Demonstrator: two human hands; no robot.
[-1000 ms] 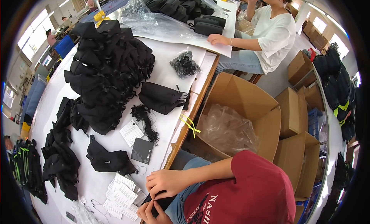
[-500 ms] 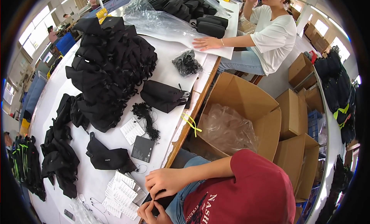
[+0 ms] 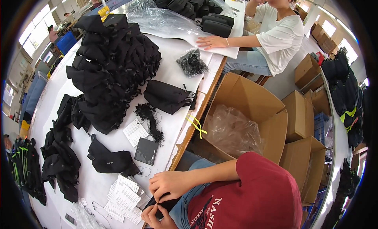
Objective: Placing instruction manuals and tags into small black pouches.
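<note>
My right hand (image 3: 168, 185) is closed, its fingertips pinched together just above my left hand (image 3: 158, 216). The left fingers are pinched too, and the two sets of fingertips meet over a dark item at my lap. What lies between them is too small to make out. On the table beside them spreads a pile of white printed tags (image 3: 123, 197). Past the tags lies a black fabric bag (image 3: 112, 159) with a thin cord at its end. Nearby are a black square card (image 3: 145, 151), a white printed sheet (image 3: 134, 132) and a bundle of black cords (image 3: 150, 122).
A tall heap of black fabric bags (image 3: 108, 71) fills the table's left, and another black bag (image 3: 167, 97) lies near its edge. An open cardboard box (image 3: 246, 93) stands beside the table. Beyond it a co-worker (image 3: 275, 36) sits with one hand on the table.
</note>
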